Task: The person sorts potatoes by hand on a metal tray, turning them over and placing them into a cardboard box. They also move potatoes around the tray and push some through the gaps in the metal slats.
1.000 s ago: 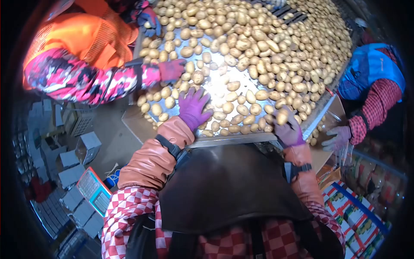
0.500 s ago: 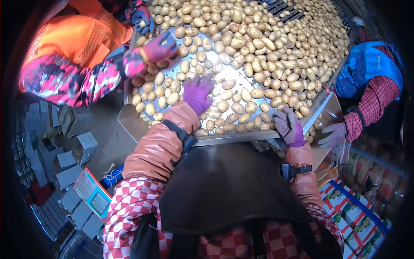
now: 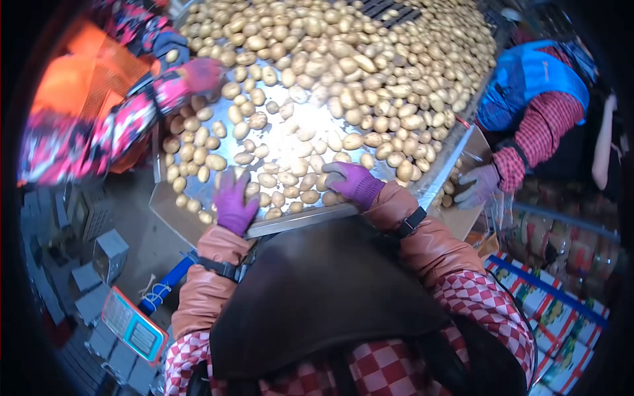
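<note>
Many potatoes point(image 3: 396, 92) lie over a metal table point(image 3: 304, 218), thick toward the back and sparser near its front edge. My left hand point(image 3: 234, 201), in a purple glove, rests at the front left of the table with its fingers apart, beside a few potatoes. At the front right, my right hand point(image 3: 354, 183), also gloved, has its fingers bent over the potatoes near the edge; whether it holds one I cannot make out. Bright glare covers the middle of the metal surface.
A co-worker in an orange vest point(image 3: 86, 72) reaches in from the left. On the right, another in a blue vest point(image 3: 531, 82) has a gloved hand point(image 3: 479, 185) by a cardboard box point(image 3: 472, 148). A scale point(image 3: 134, 325) stands lower left; printed boxes point(image 3: 555, 323) lie lower right.
The view has shifted. My left hand has come back toward the front edge, and my right hand has moved inward from the right corner onto the potatoes. The left co-worker's hand has drawn back.
</note>
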The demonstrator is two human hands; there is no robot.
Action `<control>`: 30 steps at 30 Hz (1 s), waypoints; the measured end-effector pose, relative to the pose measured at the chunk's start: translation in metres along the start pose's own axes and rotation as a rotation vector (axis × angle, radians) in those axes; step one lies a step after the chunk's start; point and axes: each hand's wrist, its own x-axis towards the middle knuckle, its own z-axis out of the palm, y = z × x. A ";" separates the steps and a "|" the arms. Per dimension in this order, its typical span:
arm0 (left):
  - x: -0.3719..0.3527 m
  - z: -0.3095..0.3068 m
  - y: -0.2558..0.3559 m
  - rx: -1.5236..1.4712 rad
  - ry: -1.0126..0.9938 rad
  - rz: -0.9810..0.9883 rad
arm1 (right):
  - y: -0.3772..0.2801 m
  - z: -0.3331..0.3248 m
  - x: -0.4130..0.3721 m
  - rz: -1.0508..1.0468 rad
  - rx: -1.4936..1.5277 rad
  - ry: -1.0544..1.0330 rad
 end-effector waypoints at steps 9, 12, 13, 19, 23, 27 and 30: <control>0.009 0.008 -0.001 0.076 -0.001 0.039 | 0.086 -0.030 -0.065 0.214 -0.809 0.763; 0.020 0.010 0.010 0.134 -0.096 0.014 | 0.110 -0.042 -0.066 0.122 -0.262 0.778; 0.020 0.011 0.011 0.158 -0.108 0.011 | 0.115 -0.044 -0.073 0.065 -0.026 0.805; 0.020 0.014 0.006 0.119 -0.135 -0.021 | 0.148 -0.065 -0.161 0.205 -0.462 1.109; 0.029 0.017 0.015 0.134 -0.141 -0.050 | 0.125 -0.066 -0.127 0.030 -0.623 0.955; 0.029 0.018 0.015 0.117 -0.124 -0.041 | 0.103 -0.025 -0.034 0.166 -0.425 0.928; 0.025 0.019 0.019 0.154 -0.109 -0.062 | 0.049 0.004 -0.018 0.087 -0.743 0.668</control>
